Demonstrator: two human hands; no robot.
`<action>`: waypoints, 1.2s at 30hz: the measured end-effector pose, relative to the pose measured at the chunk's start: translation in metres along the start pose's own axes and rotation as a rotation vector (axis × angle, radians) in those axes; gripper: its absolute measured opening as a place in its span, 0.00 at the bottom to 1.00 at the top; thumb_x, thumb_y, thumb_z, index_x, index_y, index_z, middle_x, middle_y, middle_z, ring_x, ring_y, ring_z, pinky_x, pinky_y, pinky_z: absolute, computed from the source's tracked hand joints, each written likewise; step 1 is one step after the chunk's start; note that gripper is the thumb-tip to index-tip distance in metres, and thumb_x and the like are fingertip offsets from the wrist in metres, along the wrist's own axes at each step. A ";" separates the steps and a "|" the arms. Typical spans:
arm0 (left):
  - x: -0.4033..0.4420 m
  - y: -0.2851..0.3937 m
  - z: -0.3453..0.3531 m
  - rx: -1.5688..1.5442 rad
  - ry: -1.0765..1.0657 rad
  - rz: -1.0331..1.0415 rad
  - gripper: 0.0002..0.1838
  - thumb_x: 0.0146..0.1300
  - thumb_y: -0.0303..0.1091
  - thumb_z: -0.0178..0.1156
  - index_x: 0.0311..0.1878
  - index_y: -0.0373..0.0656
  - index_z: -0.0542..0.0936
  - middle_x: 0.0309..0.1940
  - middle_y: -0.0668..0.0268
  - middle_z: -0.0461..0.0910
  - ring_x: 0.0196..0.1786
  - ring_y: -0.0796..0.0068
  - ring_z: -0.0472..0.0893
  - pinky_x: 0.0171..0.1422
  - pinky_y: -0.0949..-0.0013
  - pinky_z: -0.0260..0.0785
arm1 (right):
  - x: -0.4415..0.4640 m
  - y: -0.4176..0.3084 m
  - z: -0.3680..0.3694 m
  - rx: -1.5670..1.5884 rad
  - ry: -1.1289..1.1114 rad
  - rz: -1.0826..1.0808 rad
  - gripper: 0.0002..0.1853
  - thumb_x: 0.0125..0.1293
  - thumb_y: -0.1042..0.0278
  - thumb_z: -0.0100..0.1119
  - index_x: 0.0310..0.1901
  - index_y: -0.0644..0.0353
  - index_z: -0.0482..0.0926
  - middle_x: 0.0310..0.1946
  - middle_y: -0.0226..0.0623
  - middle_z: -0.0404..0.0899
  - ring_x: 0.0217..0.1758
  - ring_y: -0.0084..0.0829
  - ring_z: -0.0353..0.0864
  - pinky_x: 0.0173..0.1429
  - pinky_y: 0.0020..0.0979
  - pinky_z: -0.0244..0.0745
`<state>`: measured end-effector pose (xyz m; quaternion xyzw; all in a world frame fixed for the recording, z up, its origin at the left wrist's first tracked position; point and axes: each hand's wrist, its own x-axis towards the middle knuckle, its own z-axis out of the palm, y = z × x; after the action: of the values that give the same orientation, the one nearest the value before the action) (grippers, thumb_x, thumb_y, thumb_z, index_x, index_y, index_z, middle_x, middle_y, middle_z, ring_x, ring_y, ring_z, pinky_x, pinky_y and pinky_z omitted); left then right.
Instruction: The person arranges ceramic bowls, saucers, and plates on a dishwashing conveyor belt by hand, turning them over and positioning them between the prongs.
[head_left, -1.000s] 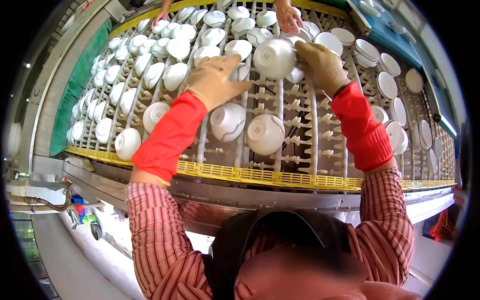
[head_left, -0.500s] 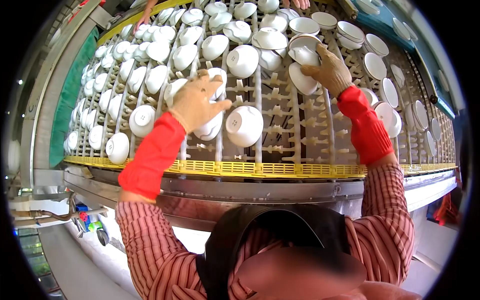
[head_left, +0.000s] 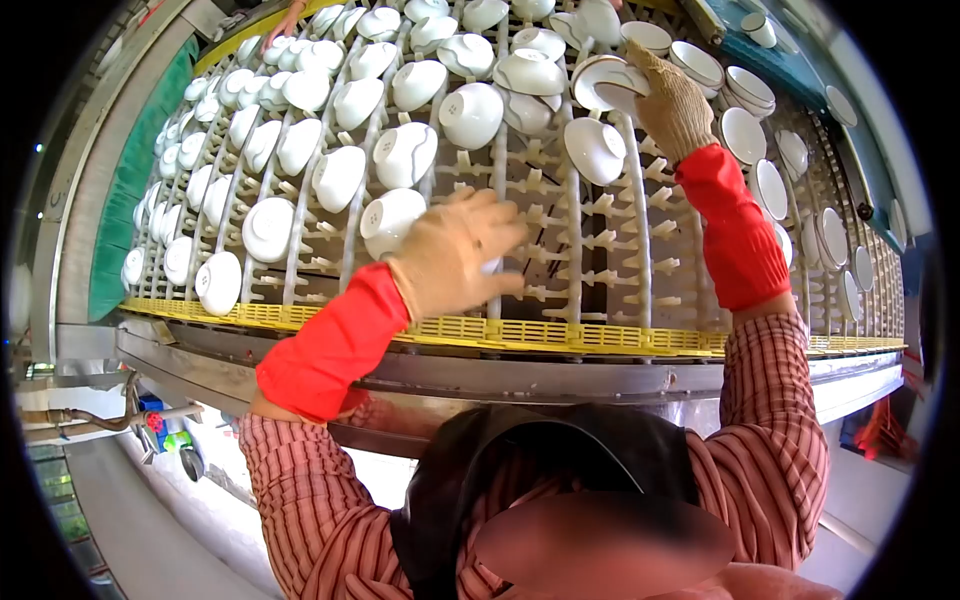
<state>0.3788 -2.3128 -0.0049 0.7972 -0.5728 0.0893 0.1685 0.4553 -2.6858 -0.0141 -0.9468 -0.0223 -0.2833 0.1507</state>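
Observation:
My left hand (head_left: pixel 460 248), in a tan glove with a red sleeve cuff, spreads over the pegged rack near its front, covering most of a white bowl. A white bowl (head_left: pixel 392 222) lies just beyond its wrist side. My right hand (head_left: pixel 672 105), gloved alike, is at the edge of a white bowl (head_left: pixel 603 82) whose open side faces up; its fingertips are partly hidden, so its hold is unclear. Below that bowl, another white bowl (head_left: pixel 595 151) rests bottom-up on the pegs. Several tilted bowls, such as one (head_left: pixel 471 116), stand between my hands and farther back.
The rack's yellow front edge (head_left: pixel 540 335) runs along a metal ledge (head_left: pixel 560 378). Many white bowls fill the left side; upright-tilted ones (head_left: pixel 743 136) stand at right. A blue-green belt (head_left: pixel 765 52) carries bowls at upper right. Another person's hand (head_left: pixel 285 22) is at upper left.
Bowls on the rack have shifted left. The bowl earlier at my right hand now rests on the pegs. My left hand has moved right and toward the front; my right hand has moved up slightly.

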 end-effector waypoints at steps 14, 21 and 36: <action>0.163 -0.100 0.019 0.459 0.025 -0.240 0.32 0.66 0.51 0.78 0.69 0.47 0.84 0.66 0.59 0.84 0.73 0.53 0.80 0.76 0.51 0.75 | 0.039 0.026 0.054 0.011 -0.019 -0.279 0.39 0.67 0.53 0.71 0.77 0.63 0.77 0.72 0.55 0.83 0.73 0.51 0.85 0.76 0.48 0.81; 0.198 -0.137 0.035 0.408 -0.257 -0.364 0.36 0.67 0.54 0.77 0.75 0.54 0.80 0.70 0.60 0.84 0.75 0.51 0.81 0.74 0.48 0.78 | 0.046 0.058 0.061 0.131 -0.297 0.087 0.19 0.79 0.54 0.60 0.60 0.55 0.89 0.54 0.54 0.91 0.56 0.58 0.90 0.60 0.52 0.84; 0.060 -0.167 -0.008 0.477 0.270 -0.428 0.28 0.75 0.48 0.64 0.73 0.46 0.82 0.56 0.53 0.91 0.57 0.49 0.90 0.60 0.48 0.83 | -0.048 0.099 -0.058 0.031 -0.133 -0.161 0.33 0.72 0.76 0.63 0.78 0.42 0.81 0.65 0.49 0.88 0.69 0.52 0.87 0.71 0.44 0.82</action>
<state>0.5564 -2.3150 -0.0050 0.8972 -0.3280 0.2881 0.0667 0.3975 -2.7956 -0.0213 -0.9562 -0.1129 -0.2306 0.1403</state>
